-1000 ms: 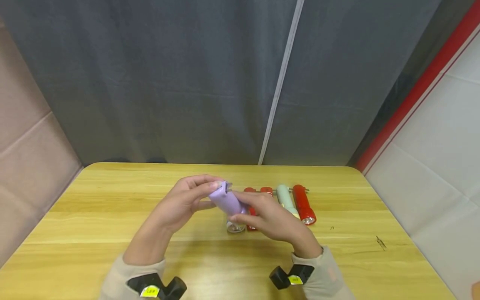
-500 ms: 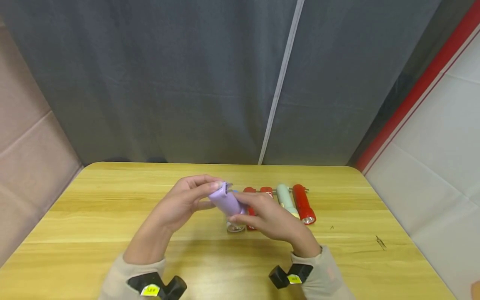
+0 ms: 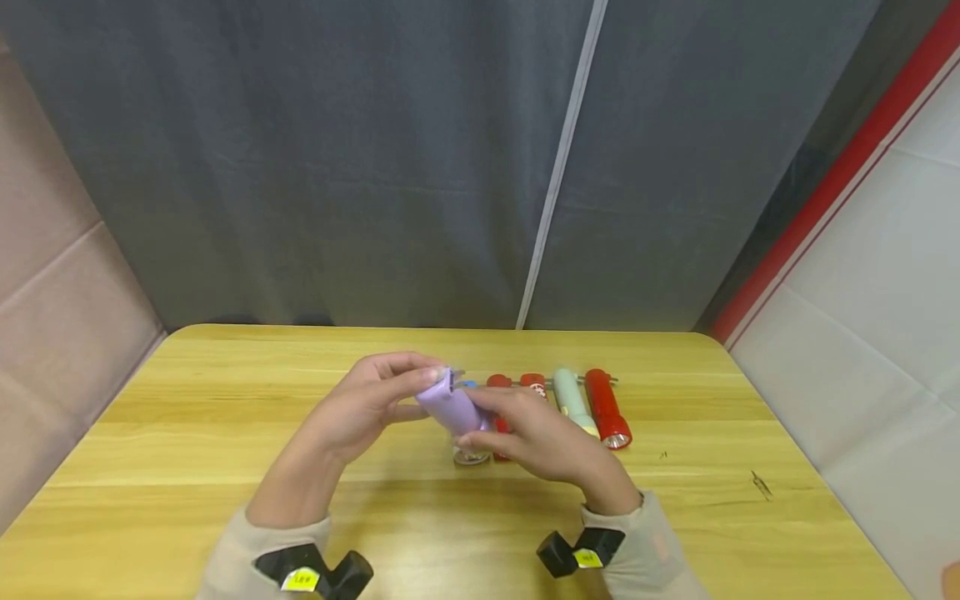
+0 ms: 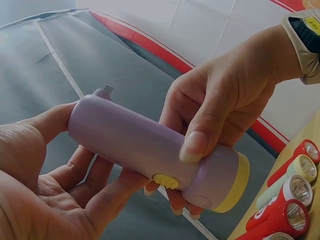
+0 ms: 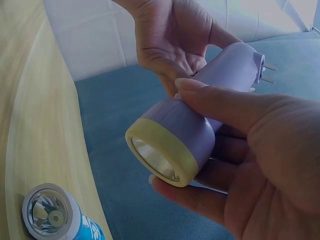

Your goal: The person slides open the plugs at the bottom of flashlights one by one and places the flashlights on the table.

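A purple flashlight (image 3: 450,406) is held above the table between both hands, tail end toward the left. Its head has a pale yellow rim (image 5: 162,150), and a yellow switch (image 4: 166,180) sits on its side. From the tail stick out metal plug prongs (image 5: 270,73). My left hand (image 3: 375,396) holds the tail half, digits at the end and along the side near the switch. My right hand (image 3: 528,429) grips the flashlight by the head, its thumb (image 4: 194,145) lying across the neck.
Behind the right hand several flashlights lie in a row on the wooden table (image 3: 375,533): a red one (image 3: 606,410), a pale green one (image 3: 573,404), more red ones (image 4: 280,220) and a blue-and-white one (image 5: 52,212). A grey curtain (image 3: 337,167) hangs behind.
The flashlight's tail end has dipped very slightly, along with the left fingers. Both hands keep the same hold, and the row of flashlights has not moved.
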`<state>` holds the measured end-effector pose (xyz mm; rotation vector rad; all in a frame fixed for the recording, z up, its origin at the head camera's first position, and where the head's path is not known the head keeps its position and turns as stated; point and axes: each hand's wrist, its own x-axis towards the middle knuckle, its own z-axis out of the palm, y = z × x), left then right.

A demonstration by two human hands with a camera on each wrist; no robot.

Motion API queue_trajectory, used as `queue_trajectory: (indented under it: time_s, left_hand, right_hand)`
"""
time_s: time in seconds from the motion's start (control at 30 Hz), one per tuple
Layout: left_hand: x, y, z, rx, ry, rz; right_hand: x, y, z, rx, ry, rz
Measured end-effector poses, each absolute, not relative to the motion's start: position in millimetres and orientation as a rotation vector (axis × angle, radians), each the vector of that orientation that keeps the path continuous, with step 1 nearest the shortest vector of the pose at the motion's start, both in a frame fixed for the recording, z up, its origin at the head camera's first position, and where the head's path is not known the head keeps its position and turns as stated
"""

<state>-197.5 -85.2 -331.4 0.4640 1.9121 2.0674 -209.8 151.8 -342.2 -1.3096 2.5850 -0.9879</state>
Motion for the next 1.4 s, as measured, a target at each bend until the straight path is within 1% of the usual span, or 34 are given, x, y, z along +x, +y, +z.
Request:
queue_trajectory:
  time_s: [0.73,1.4]
  left_hand:
    - [-199.2,-81.3,-336.5,0.396,1.97,2.054]
    - [-198.6,-83.4,-333.4,0.404,2.008,2.075]
  right_hand:
    - [-210.8,152.7,-345.1,-1.322,2.585,-0.971]
    - [-210.9,147.5,-347.2,-1.219,2.591,-1.048]
